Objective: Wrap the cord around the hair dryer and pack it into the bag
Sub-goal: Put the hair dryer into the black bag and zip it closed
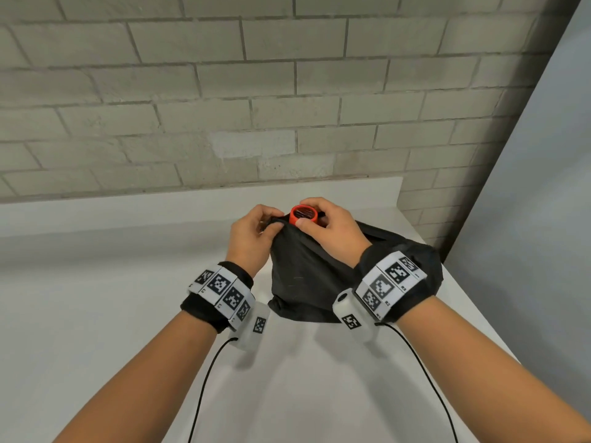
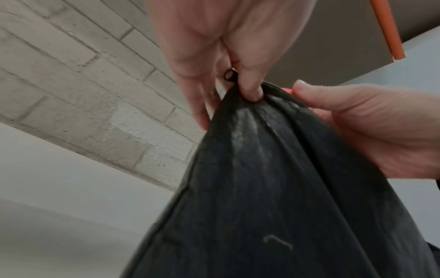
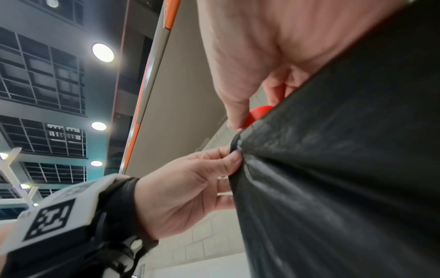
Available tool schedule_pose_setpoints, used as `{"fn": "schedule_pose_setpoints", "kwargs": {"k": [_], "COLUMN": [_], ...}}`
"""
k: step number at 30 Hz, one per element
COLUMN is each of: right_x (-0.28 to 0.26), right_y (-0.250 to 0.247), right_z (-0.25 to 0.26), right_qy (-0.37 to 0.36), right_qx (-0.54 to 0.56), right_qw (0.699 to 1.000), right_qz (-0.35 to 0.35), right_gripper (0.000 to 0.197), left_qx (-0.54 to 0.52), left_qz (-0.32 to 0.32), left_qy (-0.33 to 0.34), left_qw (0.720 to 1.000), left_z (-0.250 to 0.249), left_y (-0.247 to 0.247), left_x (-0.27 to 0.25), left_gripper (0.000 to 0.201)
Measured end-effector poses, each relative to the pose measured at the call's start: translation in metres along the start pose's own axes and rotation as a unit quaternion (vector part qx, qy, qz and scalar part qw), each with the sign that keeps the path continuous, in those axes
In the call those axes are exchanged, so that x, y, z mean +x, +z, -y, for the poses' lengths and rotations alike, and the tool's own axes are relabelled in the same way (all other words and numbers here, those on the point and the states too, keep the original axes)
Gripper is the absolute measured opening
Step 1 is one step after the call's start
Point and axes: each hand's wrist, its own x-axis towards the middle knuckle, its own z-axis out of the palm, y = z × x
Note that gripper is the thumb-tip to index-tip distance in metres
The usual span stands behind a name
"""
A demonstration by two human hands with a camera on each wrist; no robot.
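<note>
A black bag [image 1: 303,276] stands on the white table [image 1: 112,298]. The hair dryer's red nozzle [image 1: 303,215] sticks out of the bag's top opening; the rest of the dryer and its cord are hidden inside. My right hand [image 1: 315,219] grips the nozzle from the right, thumb on its near side. My left hand [image 1: 270,225] pinches the bag's top edge just left of the nozzle. In the left wrist view my left hand [image 2: 238,84] pinches the gathered fabric by a black zipper pull [image 2: 230,75]. In the right wrist view a sliver of nozzle [image 3: 258,112] shows above the bag [image 3: 333,178].
A grey brick wall [image 1: 224,91] runs right behind the table. A plain grey panel [image 1: 543,187] closes off the right side, near the table's right edge. Bare white tabletop lies left of the bag and in front of it.
</note>
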Motion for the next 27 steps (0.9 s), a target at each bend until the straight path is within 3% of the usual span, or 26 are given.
{"fn": "schedule_pose_setpoints", "kwargs": {"k": [4, 9, 15, 19, 21, 23, 25, 26, 27], "right_x": [-0.006, -0.011, -0.004, -0.011, -0.025, -0.042, -0.053, -0.055, -0.055], "right_y": [0.005, 0.006, 0.003, -0.011, -0.032, -0.054, -0.075, -0.085, -0.094], "right_z": [0.005, 0.007, 0.003, -0.01, -0.024, -0.041, -0.056, -0.062, -0.065], "right_qy": [-0.015, -0.024, 0.007, 0.045, 0.117, 0.198, 0.237, 0.241, 0.244], "right_qx": [0.024, 0.028, 0.005, -0.068, -0.123, -0.22, -0.388, -0.441, -0.456], "right_qw": [1.0, 0.999, 1.0, 0.991, 0.963, 0.909, 0.84, 0.822, 0.824], "right_qz": [0.011, 0.015, 0.019, 0.101, 0.209, 0.293, 0.297, 0.268, 0.229], "right_gripper": [0.031, 0.028, 0.032, 0.048, 0.069, 0.085, 0.07, 0.055, 0.042], "left_qx": [-0.078, -0.184, -0.083, 0.057, 0.08, 0.118, 0.133, 0.132, 0.13], "left_qz": [-0.056, 0.041, 0.198, 0.181, 0.165, 0.171, 0.172, 0.169, 0.167], "left_qy": [0.007, -0.008, 0.043, 0.102, 0.084, 0.068, 0.061, 0.054, 0.048], "left_qw": [0.995, 0.982, 0.976, 0.977, 0.98, 0.976, 0.974, 0.975, 0.976], "left_z": [-0.011, -0.016, -0.02, -0.015, -0.018, -0.022, -0.023, -0.024, -0.025], "left_y": [-0.001, -0.003, 0.0, 0.002, 0.001, 0.0, 0.001, 0.001, 0.001], "left_x": [0.006, 0.005, 0.003, 0.002, 0.005, 0.008, 0.012, 0.014, 0.016], "left_gripper": [0.034, 0.035, 0.019, 0.028, 0.035, 0.04, 0.031, 0.027, 0.024]}}
